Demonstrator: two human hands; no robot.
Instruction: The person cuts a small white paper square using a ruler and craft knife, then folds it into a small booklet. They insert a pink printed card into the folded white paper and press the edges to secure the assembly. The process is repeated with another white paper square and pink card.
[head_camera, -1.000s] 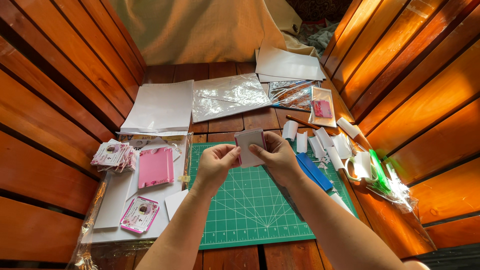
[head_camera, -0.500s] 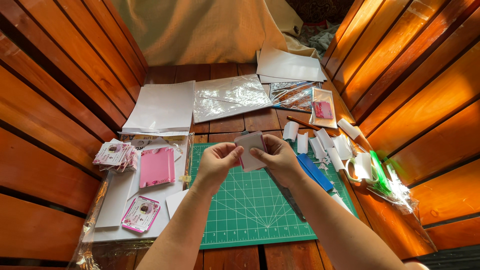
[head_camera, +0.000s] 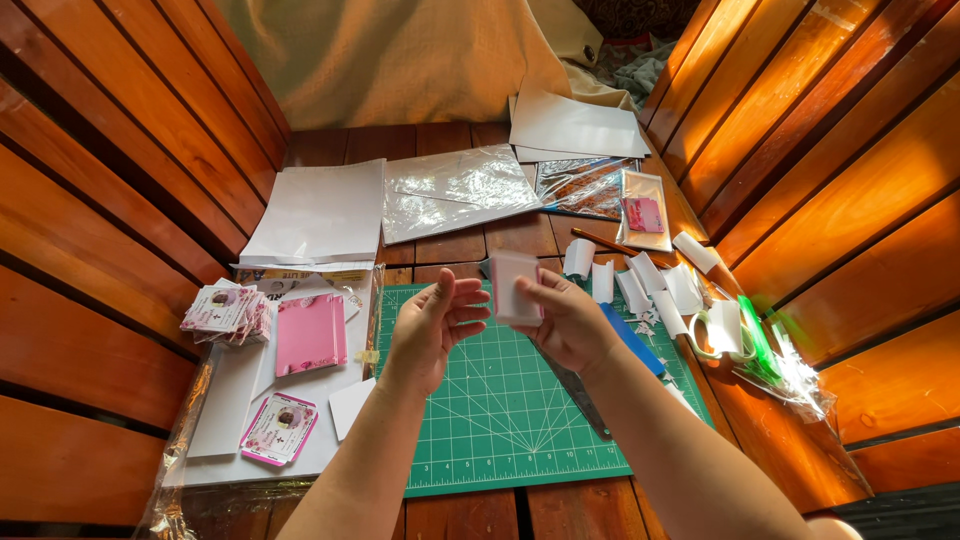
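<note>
A small white folded paper box (head_camera: 513, 286) is held up over the green cutting mat (head_camera: 500, 420). My right hand (head_camera: 570, 325) grips it from the right side and below. My left hand (head_camera: 432, 332) is just left of the box with its fingers spread, apart from it or barely touching its edge. Both forearms reach in from the bottom of the view.
Pink card pieces (head_camera: 310, 333) and a stack of small printed cards (head_camera: 225, 314) lie on white sheets at left. White paper scraps (head_camera: 650, 285), a blue tool (head_camera: 632, 340), scissors (head_camera: 725, 335) and a craft knife (head_camera: 580, 395) sit at right. Plastic sleeves (head_camera: 455, 190) lie behind. Wooden slatted walls close both sides.
My left hand has let go of the box and opened its fingers. The box now stays in my right hand, turned more upright.
</note>
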